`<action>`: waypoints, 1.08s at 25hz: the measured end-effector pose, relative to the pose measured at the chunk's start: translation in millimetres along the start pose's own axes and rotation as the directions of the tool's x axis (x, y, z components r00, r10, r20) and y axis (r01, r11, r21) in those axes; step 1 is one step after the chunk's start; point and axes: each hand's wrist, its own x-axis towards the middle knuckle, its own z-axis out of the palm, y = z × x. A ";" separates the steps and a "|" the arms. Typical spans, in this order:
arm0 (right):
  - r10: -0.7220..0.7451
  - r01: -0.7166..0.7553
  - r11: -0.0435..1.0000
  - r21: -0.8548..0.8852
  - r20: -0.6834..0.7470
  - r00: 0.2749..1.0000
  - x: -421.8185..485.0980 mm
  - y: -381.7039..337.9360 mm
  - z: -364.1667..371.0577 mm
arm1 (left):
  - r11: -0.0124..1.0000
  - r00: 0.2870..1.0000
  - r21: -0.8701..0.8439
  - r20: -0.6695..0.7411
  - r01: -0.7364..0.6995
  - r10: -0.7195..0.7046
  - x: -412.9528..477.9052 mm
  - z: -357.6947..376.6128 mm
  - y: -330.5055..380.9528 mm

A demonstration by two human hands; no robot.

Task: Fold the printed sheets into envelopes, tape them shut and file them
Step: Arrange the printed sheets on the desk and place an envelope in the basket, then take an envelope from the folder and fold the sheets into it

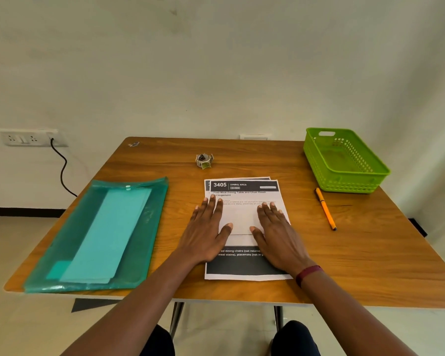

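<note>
On wooden table [370,253] against pale wall [216,60], l. to r.: 1 teal folder [149,227]; 1 tape roll [204,160] further back; 2 printed sheets [244,187] stacked at centre, left hand [206,229] and right hand [275,232] flat on top, fingers straight, gripping nothing; 1 orange pen [325,209]; 1 green basket [370,173] far right.

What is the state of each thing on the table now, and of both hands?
printed sheets: stacked flat, under both hands.
left hand: open, flat on the sheets.
right hand: open, flat on the sheets.
tape roll: untouched, beyond the sheets.
green basket: empty.
teal folder: lying flat, paper inside.
pen: lying untouched.
</note>
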 end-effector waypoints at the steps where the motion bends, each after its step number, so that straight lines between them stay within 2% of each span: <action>1: -0.041 0.042 0.999 0.031 -0.032 0.999 2.9 -6.7 -0.2 | 1.000 1.000 -0.001 -0.015 0.006 -0.006 -3.5 -4.5 -8.3; 6: -0.028 0.086 0.974 0.212 -0.267 0.963 6.3 -28.2 1.9 | 0.997 0.996 -0.010 -0.033 0.077 -0.077 -16.7 -24.4 -46.0; 9: -0.048 0.127 0.964 0.234 -0.319 0.947 20.9 -40.5 10.4 | 0.989 0.988 -0.026 -0.056 0.144 -0.145 -22.7 -36.1 -75.6; 13: -0.161 0.235 0.953 0.193 -0.335 0.928 47.1 -64.3 14.8 | 0.974 0.968 -0.050 -0.106 0.221 -0.226 -29.8 -56.5 -122.6; 15: -0.238 0.298 0.937 0.180 -0.295 0.926 67.0 -83.7 12.3 | 0.959 0.948 -0.058 -0.144 0.279 -0.284 -35.3 -69.3 -152.5; 17: -0.329 0.361 0.914 0.184 -0.186 0.926 88.8 -107.2 11.3 | 0.928 0.910 -0.085 -0.181 0.363 -0.373 -43.3 -80.6 -182.2; 20: -0.456 0.451 0.873 0.184 -0.018 0.890 120.1 -148.4 20.3 | 0.870 0.837 -0.100 -0.236 0.484 -0.493 -57.6 -89.1 -218.2; 24: -0.525 0.503 0.841 0.198 0.080 0.847 148.8 -205.7 45.1 | 0.778 0.755 -0.089 -0.197 0.621 -0.625 -75.8 -87.1 -251.3; 27: -0.543 0.509 0.834 0.213 0.153 0.825 163.3 -236.1 63.1 | 0.775 0.751 -0.106 -0.197 0.623 -0.630 -84.2 -78.8 -259.7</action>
